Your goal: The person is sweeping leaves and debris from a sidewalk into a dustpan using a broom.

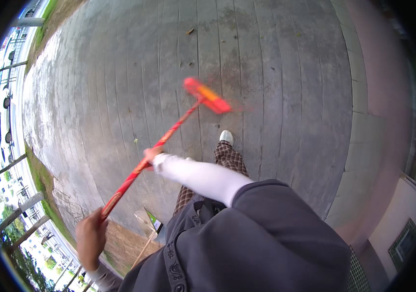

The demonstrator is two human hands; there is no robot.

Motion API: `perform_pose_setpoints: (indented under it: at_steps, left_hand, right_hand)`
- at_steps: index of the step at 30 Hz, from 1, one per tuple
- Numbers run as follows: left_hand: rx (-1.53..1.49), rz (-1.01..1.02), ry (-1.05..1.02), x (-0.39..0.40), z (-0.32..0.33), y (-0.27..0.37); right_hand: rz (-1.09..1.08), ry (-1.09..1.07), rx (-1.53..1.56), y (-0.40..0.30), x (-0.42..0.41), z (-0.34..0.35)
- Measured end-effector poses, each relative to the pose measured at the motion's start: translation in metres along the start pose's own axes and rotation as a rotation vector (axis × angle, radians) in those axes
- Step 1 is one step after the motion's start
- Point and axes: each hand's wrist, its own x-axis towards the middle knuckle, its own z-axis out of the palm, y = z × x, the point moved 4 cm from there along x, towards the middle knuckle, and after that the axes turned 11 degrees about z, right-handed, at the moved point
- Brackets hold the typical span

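Observation:
A red broom [169, 135] slants across the view, its red and orange head [208, 95] over the pavement ahead of my foot. The head is blurred, and I cannot tell whether its bristles touch the ground. My left hand [91, 235] is wrapped around the upper end of the patterned handle. Farther down the shaft, my right hand [151, 155] grips it, below a white sleeve [197, 175]. A few dry leaves [190, 31] lie on the grey paving [138, 84] beyond the head.
My white shoe [226, 137] is just below the broom head. A pale wooden stick [144, 250] and a green-marked panel [153, 221] are beside my left hip. Pale edging tiles [357, 142] run along the right. Tree trunks [21, 211] and parked vehicles [7, 124] line the left.

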Motion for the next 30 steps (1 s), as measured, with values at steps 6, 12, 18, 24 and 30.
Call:
perform_pose_setpoints:
  at_steps: [6, 12, 18, 24, 30]
  left_hand:
    - [0.009, -0.111, 0.051, -0.033, -0.065, 0.007]
    - [-0.335, 0.18, 0.047, 0.073, 0.024, 0.019]
    - [-0.075, 0.615, -0.009, 0.169, 0.107, 0.114]
    - [-0.19, 0.57, -0.02, 0.13, 0.037, 0.015]
    - [-0.092, 0.21, -0.098, 0.046, -0.033, -0.089]
  right_hand:
    - [0.006, -0.073, 0.157, -0.008, -0.056, 0.068]
    - [-0.379, 0.369, 0.209, -0.078, -0.047, -0.121]
    - [-0.283, 0.262, 0.282, -0.122, 0.006, -0.3]
    - [0.038, 0.183, -0.187, -0.093, 0.04, -0.199]
    - [0.075, -0.058, 0.251, -0.072, 0.029, 0.031]
